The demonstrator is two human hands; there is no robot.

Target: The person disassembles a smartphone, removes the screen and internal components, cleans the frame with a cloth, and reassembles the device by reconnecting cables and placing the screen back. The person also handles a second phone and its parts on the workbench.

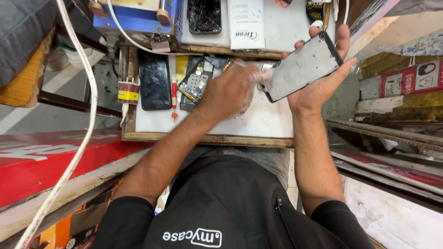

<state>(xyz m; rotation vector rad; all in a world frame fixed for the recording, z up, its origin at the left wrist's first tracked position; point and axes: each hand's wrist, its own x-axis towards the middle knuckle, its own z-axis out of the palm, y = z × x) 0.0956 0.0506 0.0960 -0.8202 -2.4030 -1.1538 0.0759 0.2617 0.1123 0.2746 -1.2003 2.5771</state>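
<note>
My right hand (325, 80) holds a phone frame (302, 67) with its grey inner side up, tilted above the white work board (267, 122). My left hand (230, 92) is blurred and reaches across to the frame's lower left corner, where it pinches a piece of clear plastic film (249, 99). Just left of my left hand an opened phone with exposed circuit boards (198, 83) lies on the board.
A black phone (154, 80) and a red screwdriver (174, 99) lie at the board's left. Behind stand a cracked-screen phone (204, 16), a white box (247, 23) and a blue machine (138, 20). A white cable (87, 106) hangs at left. Stacked boards (397, 92) are at right.
</note>
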